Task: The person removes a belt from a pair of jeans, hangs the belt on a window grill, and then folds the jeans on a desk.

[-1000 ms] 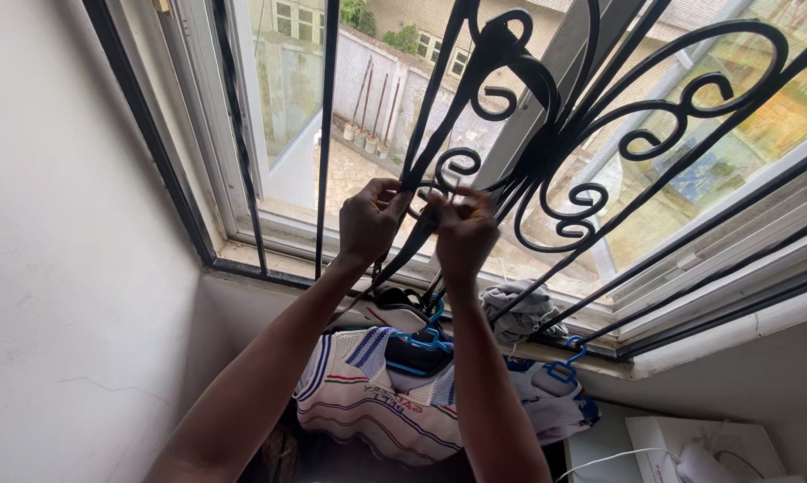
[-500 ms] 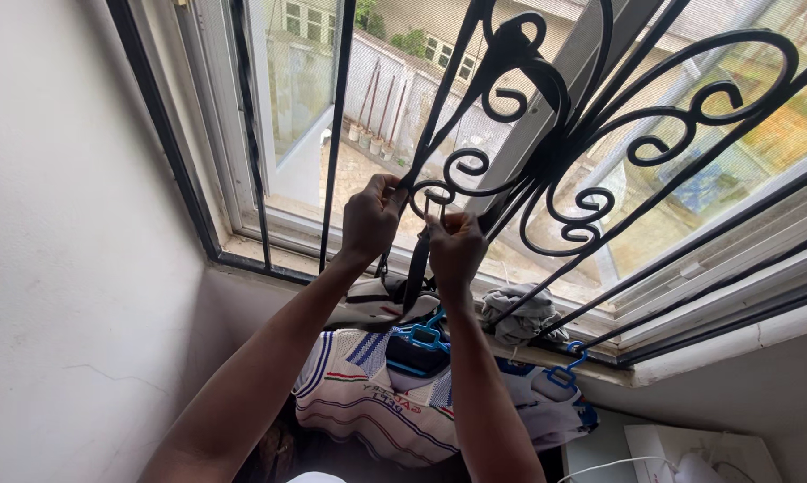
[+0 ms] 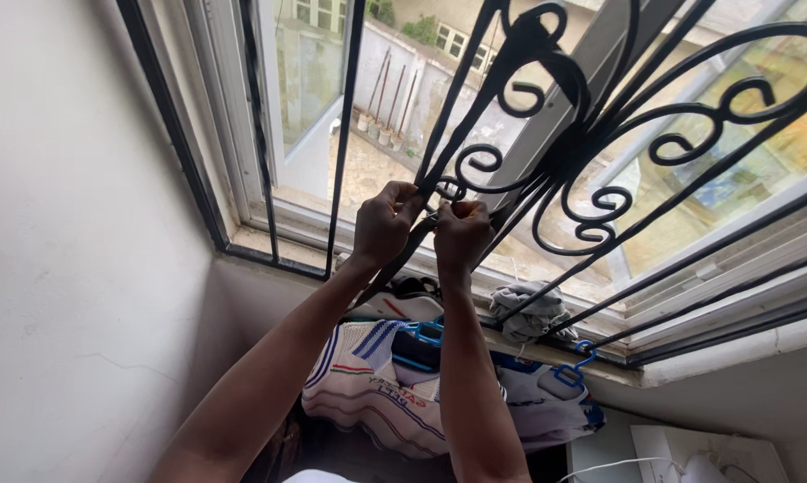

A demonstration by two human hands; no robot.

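At frame centre both hands pinch a dark strap [image 3: 419, 240] at a grille [image 3: 591, 134] scroll, left hand [image 3: 384, 224] clenched on strap & bar, right hand [image 3: 462, 234] prob. gripping its end (view poor); if the grip slips, the strap may drop onto the hung shirts [image 3: 377, 394] at lower centre.

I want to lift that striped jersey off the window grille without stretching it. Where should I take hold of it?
Probably by the blue hanger at the neck of the striped jersey, not the cloth. Come from the room side, from below and in front, right of the person's forearms: the black scrollwork grille closes off the window side, and the hanger's hook is hidden behind an arm.
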